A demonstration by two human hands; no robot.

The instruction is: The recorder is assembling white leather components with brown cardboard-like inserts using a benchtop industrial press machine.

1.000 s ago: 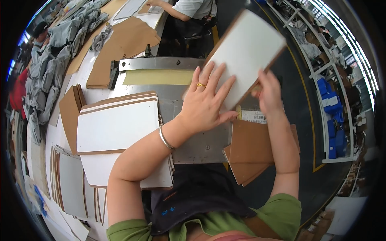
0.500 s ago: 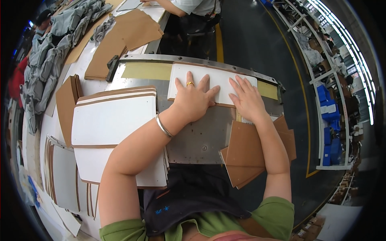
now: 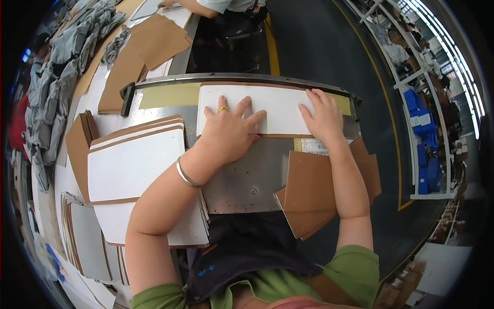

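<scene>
A long white panel with brown edges (image 3: 285, 110) lies flat along the far part of a metal work plate (image 3: 242, 180). My left hand (image 3: 229, 131) rests on its left half, fingers spread; a ring and a silver bangle are on that hand and wrist. At the panel's right end lies my right hand (image 3: 325, 117), fingertips by the far edge and thumb apart on the white face. Left of the plate is a stack of white panels with brown edges (image 3: 136, 165). Several brown panels (image 3: 311, 180) are fanned out beneath my right forearm.
A metal bar (image 3: 231, 78) runs along the plate's far edge, with a dark end bracket (image 3: 126, 98). Brown sheets (image 3: 136, 59) and grey garments (image 3: 56, 77) lie on the left table. Another person's arm (image 3: 193, 6) is beyond. Shelving with blue bins (image 3: 422, 126) stands right.
My right hand has slid to the right along the panel, to its right end. My left hand stays spread on the panel. The whole view has shifted a little.
</scene>
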